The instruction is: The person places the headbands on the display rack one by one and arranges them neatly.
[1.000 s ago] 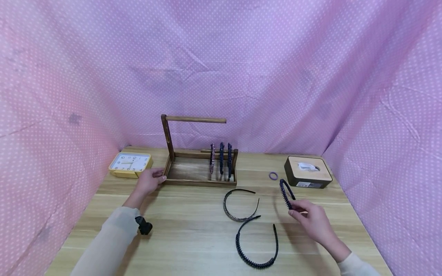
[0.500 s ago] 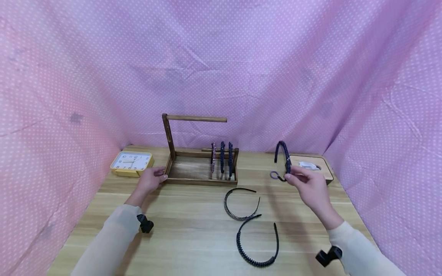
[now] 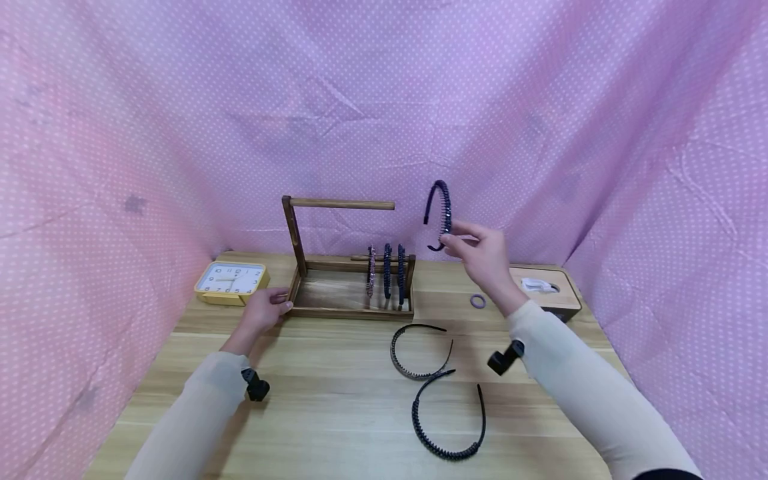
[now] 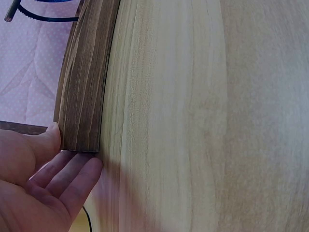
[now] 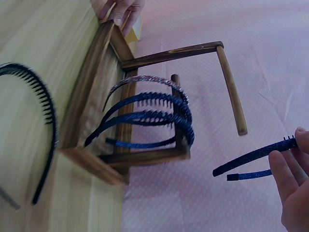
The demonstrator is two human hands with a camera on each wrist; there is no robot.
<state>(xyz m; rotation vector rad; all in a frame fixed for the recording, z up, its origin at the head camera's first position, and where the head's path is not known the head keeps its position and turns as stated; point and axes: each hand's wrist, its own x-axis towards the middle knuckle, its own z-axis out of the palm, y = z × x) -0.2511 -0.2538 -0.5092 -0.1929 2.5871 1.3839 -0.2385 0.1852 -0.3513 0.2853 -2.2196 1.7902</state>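
Headband (image 3: 447, 203) pinched in my right hand (image 3: 485, 259) hangs just right of the upper bar (image 3: 342, 204); my left hand (image 3: 261, 313) grips the left end of the wooden rack (image 3: 351, 313), a brace that should ease lining up.

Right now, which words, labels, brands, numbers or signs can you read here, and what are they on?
"10", "11", "12", "1", "2", "3", "9": on the dial of the yellow clock.
The clock's bottom row of numerals: too small to read surely.
No word, label or brand can be read anywhere.
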